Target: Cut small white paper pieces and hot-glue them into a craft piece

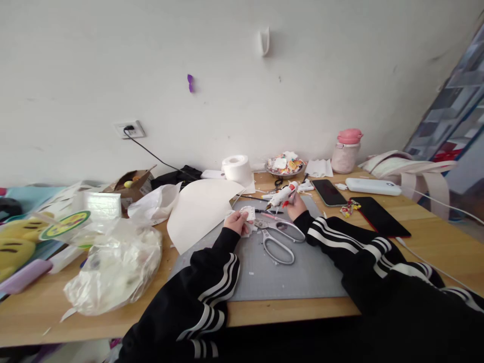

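Note:
My left hand [236, 222] is closed on a small white piece with a bumpy edge [248, 214], held over the grey cutting mat [302, 280]. In my right hand [297, 208] is a white hot glue gun with red parts [283, 195]. Its nozzle points left, toward the white piece, with a gap between them. Grey-handled scissors [279, 241] lie on the mat between my forearms, their blades partly hidden near my left hand. Behind the left hand, a large curled white sheet [204, 209] overlaps the mat.
A tissue roll [236, 168], a bowl of small decorations [284, 165] and a pink-lidded bottle [346, 151] stand by the wall. On the right lie a phone [328, 192], a white power bank [373, 186] and a black tablet [383, 216]. Plastic bags [117, 264] crowd the left.

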A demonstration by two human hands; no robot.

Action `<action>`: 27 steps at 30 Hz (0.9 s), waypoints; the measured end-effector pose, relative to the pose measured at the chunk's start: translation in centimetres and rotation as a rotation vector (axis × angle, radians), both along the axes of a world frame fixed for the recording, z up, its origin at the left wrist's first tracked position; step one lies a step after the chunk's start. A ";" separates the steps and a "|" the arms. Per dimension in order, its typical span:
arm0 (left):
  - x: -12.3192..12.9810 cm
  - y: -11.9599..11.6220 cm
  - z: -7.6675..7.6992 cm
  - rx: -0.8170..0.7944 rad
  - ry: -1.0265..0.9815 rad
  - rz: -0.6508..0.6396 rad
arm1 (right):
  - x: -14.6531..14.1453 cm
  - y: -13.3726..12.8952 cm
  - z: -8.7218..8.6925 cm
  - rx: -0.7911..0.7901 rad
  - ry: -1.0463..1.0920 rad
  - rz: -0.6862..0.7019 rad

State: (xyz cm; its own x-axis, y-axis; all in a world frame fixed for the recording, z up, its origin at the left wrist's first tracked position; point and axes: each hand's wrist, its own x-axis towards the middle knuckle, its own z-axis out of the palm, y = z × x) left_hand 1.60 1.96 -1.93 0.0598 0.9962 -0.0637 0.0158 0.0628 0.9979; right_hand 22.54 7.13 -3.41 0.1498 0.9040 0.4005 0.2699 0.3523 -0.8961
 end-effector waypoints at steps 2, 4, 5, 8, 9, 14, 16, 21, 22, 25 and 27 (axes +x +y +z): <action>0.1 -0.1 0.0 0.006 0.033 -0.002 | -0.5 -0.5 0.0 -0.027 -0.015 -0.001; 0.2 -0.2 0.0 0.020 0.041 0.003 | -0.8 -1.1 0.3 -0.044 -0.033 0.003; 0.3 -0.2 0.0 0.025 0.037 0.010 | -0.9 -1.4 0.4 -0.049 -0.044 0.007; 0.4 -0.3 0.1 0.018 0.022 0.028 | -1.0 -1.9 0.9 -0.066 -0.077 -0.004; 0.4 -0.3 0.1 0.013 0.022 0.032 | -1.0 -1.9 1.0 -0.074 -0.087 -0.015; 0.4 -0.3 0.2 0.000 0.049 0.042 | -0.9 -1.7 1.1 -0.087 -0.138 -0.075; 0.3 -0.3 0.2 0.003 0.055 0.038 | -0.9 -1.5 0.9 -0.077 -0.160 -0.090; 0.3 -0.3 0.2 0.012 0.056 0.040 | -0.9 -1.3 0.7 -0.037 -0.218 -0.089; 0.2 -0.3 0.1 0.010 0.061 0.040 | -0.9 -1.3 0.6 -0.028 -0.229 -0.085; 0.3 -0.3 0.1 0.008 0.068 0.035 | -0.8 -1.4 0.6 -0.005 -0.260 -0.076; 0.3 -0.2 0.1 0.009 0.070 0.034 | -0.8 -1.4 0.6 0.007 -0.279 -0.068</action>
